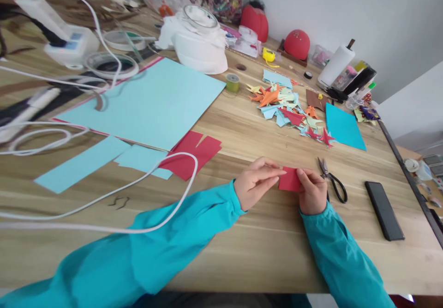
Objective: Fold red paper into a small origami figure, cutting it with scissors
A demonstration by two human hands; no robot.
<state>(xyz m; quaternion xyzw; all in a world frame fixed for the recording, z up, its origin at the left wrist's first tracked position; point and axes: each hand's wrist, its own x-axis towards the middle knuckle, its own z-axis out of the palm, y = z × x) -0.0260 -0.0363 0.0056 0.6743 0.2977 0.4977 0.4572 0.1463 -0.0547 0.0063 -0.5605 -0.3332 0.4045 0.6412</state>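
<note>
red paper piece (pixel 290 179), just 1, is over the table (pixel 252 252), pinched at 2 edges by left hand (pixel 256 182) and right hand (pixel 312 191), the latter beside 1 pair of scissors (pixel 326 173).

Pinches a small red paper rectangle (pixel 289 180) by its right side in the bare right hand (pixel 313 192), and touches its left edge with the bare left hand (pixel 256 184), possibly gripping too, though hard to tell at this angle. Has black-handled metal scissors (pixel 326 175) lying just beside the right hand and a flat black phone (pixel 385 211) farther right on the wood-grain tabletop (pixel 270 257). Shows folded multicoloured paper shapes (pixel 293 116) heaped beyond the hands, near a bright-blue paper sheet (pixel 345 126).
</note>
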